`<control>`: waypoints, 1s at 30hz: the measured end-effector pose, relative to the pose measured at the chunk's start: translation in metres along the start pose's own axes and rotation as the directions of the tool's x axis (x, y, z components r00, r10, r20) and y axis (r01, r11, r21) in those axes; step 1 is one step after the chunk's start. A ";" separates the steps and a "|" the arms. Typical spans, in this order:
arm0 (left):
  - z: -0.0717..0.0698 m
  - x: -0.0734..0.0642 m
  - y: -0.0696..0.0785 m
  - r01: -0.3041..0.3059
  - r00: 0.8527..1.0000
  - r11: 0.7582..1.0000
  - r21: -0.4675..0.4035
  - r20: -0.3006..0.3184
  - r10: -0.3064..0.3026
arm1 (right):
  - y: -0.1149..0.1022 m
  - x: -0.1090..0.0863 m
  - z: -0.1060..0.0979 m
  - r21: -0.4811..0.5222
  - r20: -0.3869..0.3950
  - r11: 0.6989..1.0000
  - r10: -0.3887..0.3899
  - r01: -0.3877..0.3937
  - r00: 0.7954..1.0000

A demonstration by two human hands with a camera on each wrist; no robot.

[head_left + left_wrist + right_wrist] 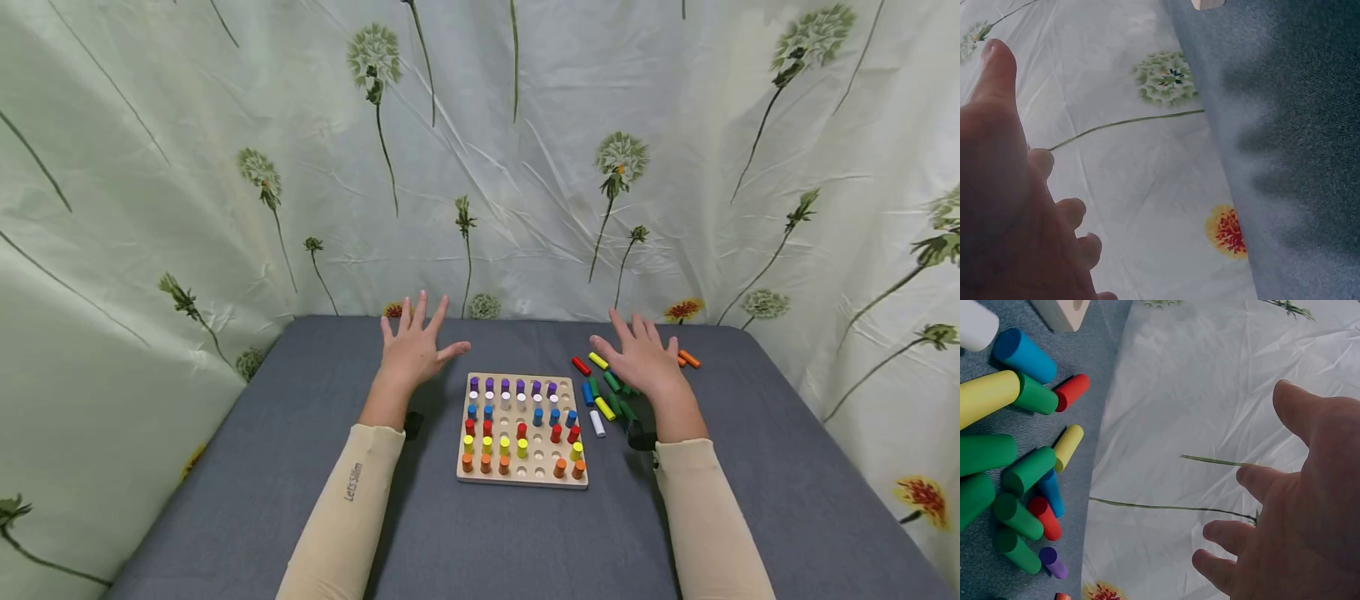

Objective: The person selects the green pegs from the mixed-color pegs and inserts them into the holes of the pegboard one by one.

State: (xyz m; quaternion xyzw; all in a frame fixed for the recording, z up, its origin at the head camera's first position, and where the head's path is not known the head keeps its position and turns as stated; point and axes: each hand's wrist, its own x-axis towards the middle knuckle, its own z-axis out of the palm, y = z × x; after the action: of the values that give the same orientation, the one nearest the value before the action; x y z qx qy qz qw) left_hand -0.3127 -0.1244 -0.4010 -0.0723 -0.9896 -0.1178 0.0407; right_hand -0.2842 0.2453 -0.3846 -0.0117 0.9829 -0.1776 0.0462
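A square wooden pegboard (531,477) lies on the grey table, with rows of purple, white, blue, red, yellow and orange pegs standing in its holes; some holes have no peg. My left hand (411,354), fingers spread, is held beyond the board's upper left corner and touches nothing. On the other side, my right hand (643,360) spreads its fingers above a loose pile of pegs and holds nothing. Green pegs (1029,470), a blue peg (1025,355) and a white peg (597,423) lie in that pile, partly hidden by the right hand in the head view.
Orange pegs (690,358) lie right of the right hand. A red peg (581,365) and a yellow peg (597,361) lie past the board's far right corner. Behind the table's back edge hangs a pale curtain (540,208) printed with dandelions.
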 end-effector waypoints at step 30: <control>-0.010 -0.039 0.001 -0.132 0.933 0.988 0.077 0.345 0.098 | -0.009 -0.001 -0.007 0.014 -0.078 1.000 -0.018 0.019 0.997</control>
State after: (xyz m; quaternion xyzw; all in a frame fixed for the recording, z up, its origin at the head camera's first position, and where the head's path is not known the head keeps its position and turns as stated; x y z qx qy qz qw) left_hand -0.2735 -0.1312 -0.3951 -0.1473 -0.9804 -0.0519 -0.1205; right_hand -0.2835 0.2393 -0.3752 -0.0135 0.9825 -0.1854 0.0065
